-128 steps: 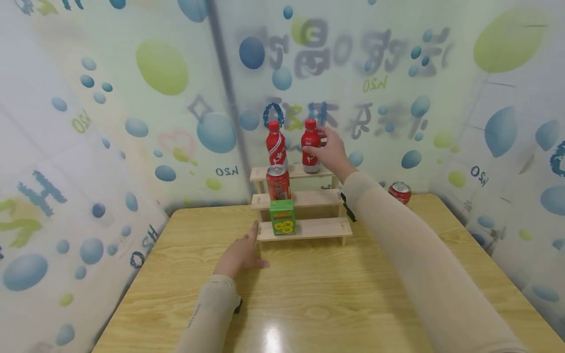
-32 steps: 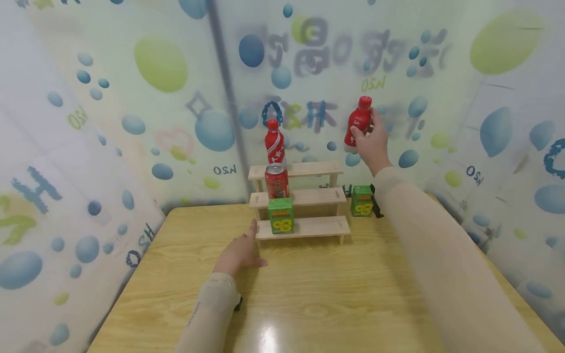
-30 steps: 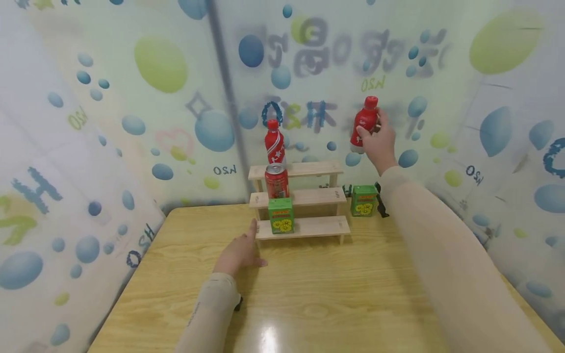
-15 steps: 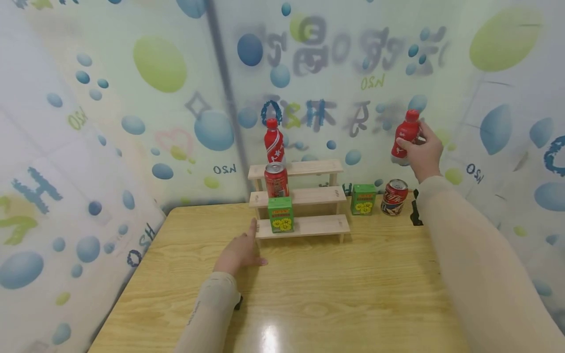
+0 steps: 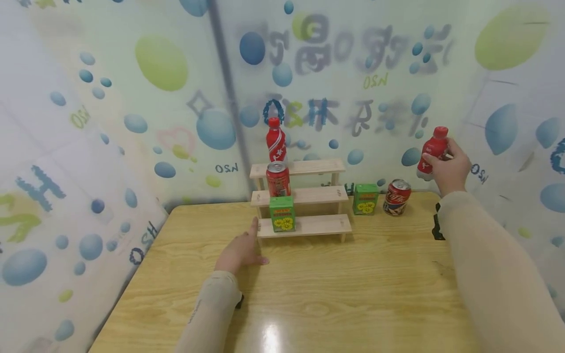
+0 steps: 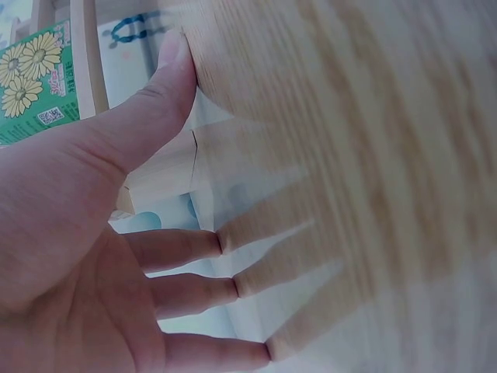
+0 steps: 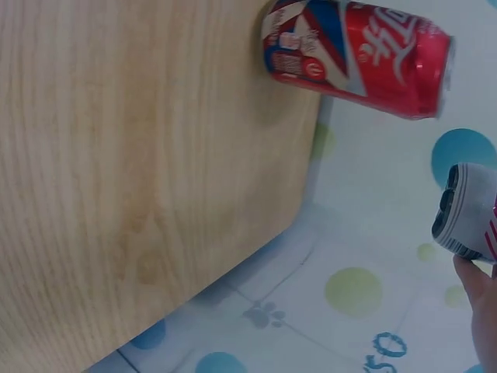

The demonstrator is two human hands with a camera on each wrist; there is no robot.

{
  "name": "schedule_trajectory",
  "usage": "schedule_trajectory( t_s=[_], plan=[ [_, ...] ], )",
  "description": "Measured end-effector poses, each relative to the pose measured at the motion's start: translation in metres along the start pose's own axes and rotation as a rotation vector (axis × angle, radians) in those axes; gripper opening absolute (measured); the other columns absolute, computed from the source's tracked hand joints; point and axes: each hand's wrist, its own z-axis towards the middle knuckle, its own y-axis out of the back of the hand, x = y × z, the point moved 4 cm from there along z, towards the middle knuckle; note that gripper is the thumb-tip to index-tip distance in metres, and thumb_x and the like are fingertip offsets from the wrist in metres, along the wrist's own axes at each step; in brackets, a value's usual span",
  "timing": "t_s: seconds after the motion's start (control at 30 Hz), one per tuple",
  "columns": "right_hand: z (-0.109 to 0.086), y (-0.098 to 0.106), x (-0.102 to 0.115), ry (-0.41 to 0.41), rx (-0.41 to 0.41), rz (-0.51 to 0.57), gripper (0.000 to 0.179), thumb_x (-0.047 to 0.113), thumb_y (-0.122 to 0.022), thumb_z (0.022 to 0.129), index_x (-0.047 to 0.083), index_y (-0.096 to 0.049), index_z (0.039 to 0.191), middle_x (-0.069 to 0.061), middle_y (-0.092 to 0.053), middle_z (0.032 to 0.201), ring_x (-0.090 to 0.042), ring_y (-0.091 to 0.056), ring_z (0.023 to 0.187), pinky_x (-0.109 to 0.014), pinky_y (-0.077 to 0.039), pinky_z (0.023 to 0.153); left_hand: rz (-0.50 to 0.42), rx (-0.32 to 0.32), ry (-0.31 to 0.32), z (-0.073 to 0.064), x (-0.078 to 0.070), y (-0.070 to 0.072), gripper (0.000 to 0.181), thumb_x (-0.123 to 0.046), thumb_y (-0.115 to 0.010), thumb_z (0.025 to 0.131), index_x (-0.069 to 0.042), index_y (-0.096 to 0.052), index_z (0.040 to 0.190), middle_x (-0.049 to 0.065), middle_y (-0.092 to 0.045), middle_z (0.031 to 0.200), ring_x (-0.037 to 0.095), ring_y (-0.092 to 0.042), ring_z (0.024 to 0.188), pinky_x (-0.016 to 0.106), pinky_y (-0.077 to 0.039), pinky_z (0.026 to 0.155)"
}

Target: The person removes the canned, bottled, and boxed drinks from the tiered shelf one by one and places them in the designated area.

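My right hand (image 5: 452, 169) grips a red plastic bottle (image 5: 433, 152), slightly tilted, in the air over the table's back right corner. In the right wrist view the bottle's pale base (image 7: 470, 210) shows at the right edge. My left hand (image 5: 240, 252) rests on the table with fingers spread, beside the left end of a three-step wooden shelf (image 5: 324, 224). The left wrist view shows its fingertips (image 6: 252, 351) touching the tabletop. On the shelf stand another red bottle (image 5: 276, 142) on top, a red can (image 5: 278, 180) in the middle and a green carton (image 5: 282, 215) at the bottom.
Right of the shelf, a second green carton (image 5: 365, 200) and a red cola can (image 5: 397, 197) stand upright on the wooden table (image 5: 318, 294). A patterned curtain wall (image 5: 185, 122) rises right behind the table and along both sides.
My right hand has taken the red bottle off the top step and carried it right, recently lower, past the second carton and the cola can. My left hand stays in place.
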Motion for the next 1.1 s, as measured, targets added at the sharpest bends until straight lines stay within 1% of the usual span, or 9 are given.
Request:
schedule_trajectory(
  t_s=[0.1,0.3,0.43,0.6,0.73,0.87,0.97,1.1],
  plan=[
    [-0.002,0.001,-0.010,-0.032,-0.003,-0.003,0.070,0.038,-0.072,0.101,0.046,-0.039,0.162,0.006,-0.044,0.170,-0.020,-0.050,0.149,-0.046,-0.038,0.130,-0.003,0.000,-0.003,0.000,0.000,0.001,0.136,-0.047,-0.090,0.082,-0.013,0.007,0.172,0.035,-0.043,0.162,0.052,-0.050,0.146,0.062,-0.042,0.124],
    [-0.004,-0.002,-0.030,-0.081,-0.002,-0.031,0.070,0.037,-0.072,0.101,0.045,-0.039,0.162,0.004,-0.044,0.171,-0.024,-0.049,0.154,-0.047,-0.041,0.128,-0.008,-0.010,0.007,0.000,0.002,0.000,0.137,-0.047,-0.090,0.082,-0.014,0.006,0.172,0.034,-0.042,0.163,0.052,-0.049,0.147,0.061,-0.042,0.124],
    [-0.006,-0.003,-0.046,-0.095,-0.006,-0.049,0.068,0.036,-0.071,0.102,0.044,-0.041,0.162,-0.001,-0.045,0.170,-0.028,-0.048,0.154,-0.050,-0.041,0.126,-0.008,-0.011,0.007,0.002,0.003,-0.001,0.137,-0.047,-0.090,0.082,-0.015,0.007,0.172,0.034,-0.042,0.163,0.052,-0.048,0.148,0.062,-0.041,0.125],
    [-0.010,-0.003,-0.065,-0.103,-0.023,-0.069,0.066,0.033,-0.071,0.103,0.041,-0.043,0.162,-0.006,-0.047,0.169,-0.030,-0.050,0.152,-0.050,-0.042,0.126,0.006,-0.005,0.004,0.003,0.004,-0.003,0.138,-0.049,-0.090,0.081,-0.017,0.008,0.172,0.033,-0.045,0.162,0.053,-0.049,0.147,0.062,-0.040,0.125],
    [-0.010,-0.004,-0.079,-0.110,-0.013,-0.087,0.067,0.032,-0.069,0.104,0.037,-0.040,0.165,-0.010,-0.045,0.170,-0.033,-0.047,0.155,-0.053,-0.040,0.128,0.015,-0.008,0.006,0.004,0.004,-0.003,0.138,-0.050,-0.090,0.080,-0.017,0.007,0.172,0.032,-0.047,0.161,0.053,-0.049,0.147,0.063,-0.041,0.124],
    [-0.013,-0.006,-0.089,-0.137,0.020,-0.106,0.071,0.031,-0.065,0.106,0.030,-0.033,0.169,-0.012,-0.038,0.173,-0.036,-0.040,0.159,-0.056,-0.037,0.129,0.015,-0.012,0.011,0.004,0.004,-0.003,0.138,-0.050,-0.090,0.080,-0.017,0.006,0.173,0.032,-0.047,0.161,0.053,-0.049,0.147,0.063,-0.041,0.124],
    [-0.017,-0.007,-0.093,-0.166,0.030,-0.114,0.072,0.029,-0.064,0.107,0.026,-0.029,0.170,-0.012,-0.036,0.174,-0.036,-0.038,0.160,-0.057,-0.036,0.129,0.006,-0.011,0.014,0.003,0.004,-0.003,0.138,-0.049,-0.090,0.080,-0.017,0.006,0.173,0.033,-0.046,0.161,0.053,-0.048,0.147,0.063,-0.041,0.124],
    [-0.020,-0.009,-0.093,-0.180,0.042,-0.132,0.075,0.027,-0.063,0.107,0.023,-0.024,0.171,-0.013,-0.033,0.175,-0.036,-0.036,0.161,-0.057,-0.035,0.130,0.001,-0.011,0.026,0.002,0.003,-0.003,0.137,-0.048,-0.090,0.080,-0.018,0.006,0.173,0.033,-0.045,0.162,0.054,-0.047,0.148,0.063,-0.040,0.124]
  ],
)
